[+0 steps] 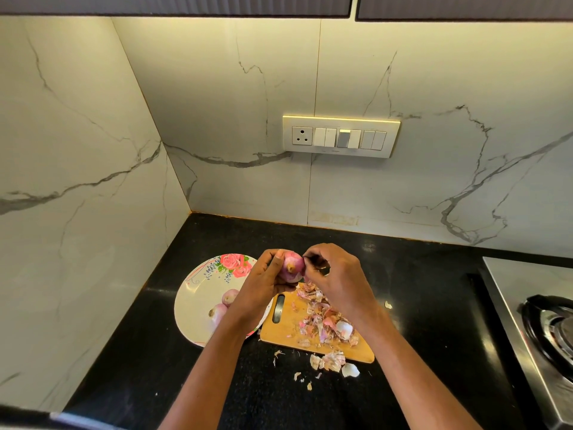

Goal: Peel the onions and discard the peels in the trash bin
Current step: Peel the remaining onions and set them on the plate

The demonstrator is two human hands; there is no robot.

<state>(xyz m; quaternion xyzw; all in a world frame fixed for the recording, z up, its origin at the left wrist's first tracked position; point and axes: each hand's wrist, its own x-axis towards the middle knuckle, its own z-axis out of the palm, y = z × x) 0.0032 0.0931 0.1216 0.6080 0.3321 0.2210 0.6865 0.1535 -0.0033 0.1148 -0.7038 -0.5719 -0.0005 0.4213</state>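
Peeling is the step going on now. In the head view, the left hand (263,280) is curling round a pink onion (292,268) and holding it up above the worktop (418,305), with its stubby end facing the camera. The right hand (333,271) is just beside the onion, and its fingertips (305,259) are pinching at a thin bit of skin on the onion's side. I cannot tell if that bit is already loose.

Two more onions (223,305) are lying on the flowery plate (198,293), and they look peeled. Lots of peels (322,318) are sitting in a heap on the wooden cutting board (282,333), and some more are lying on the black worktop in front of it. A gas stove (533,308) is standing at the right.

No trash bin is showing anywhere. I think the next move is pulling that skin gently away until the onion is bare, then putting it on the plate. After that, all the peels need scooping up, even the small ones off the board.
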